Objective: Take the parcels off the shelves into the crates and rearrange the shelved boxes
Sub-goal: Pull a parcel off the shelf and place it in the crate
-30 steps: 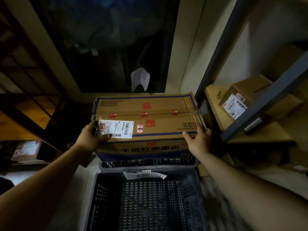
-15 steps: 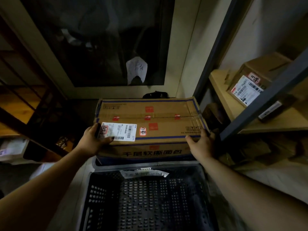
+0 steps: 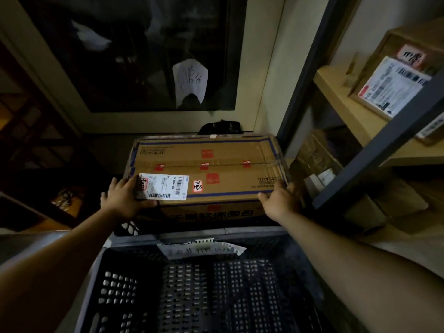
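A wide brown cardboard box [image 3: 216,164] with blue border lines, red stickers and a white shipping label lies flat beyond a dark perforated crate [image 3: 204,284]. My left hand [image 3: 125,198] grips its near left corner, the thumb on the label. My right hand [image 3: 278,200] holds its near right corner. The box's lower part sinks behind the near crate's far rim; part of a second dark crate [image 3: 128,228] shows under its left corner. The near crate has a paper tag [image 3: 201,249] on its far rim and nothing visible inside.
A grey metal shelf frame [image 3: 374,152] stands at the right, with a labelled cardboard parcel [image 3: 394,87] on its wooden board and more boxes [image 3: 317,159] below. A dark window with a paper note [image 3: 189,80] faces me. Dim wooden shelving is at the left.
The box has come down, from held above the crates to low behind the near crate's far rim. Both hands have kept their grip. The view has tilted downward and closer.
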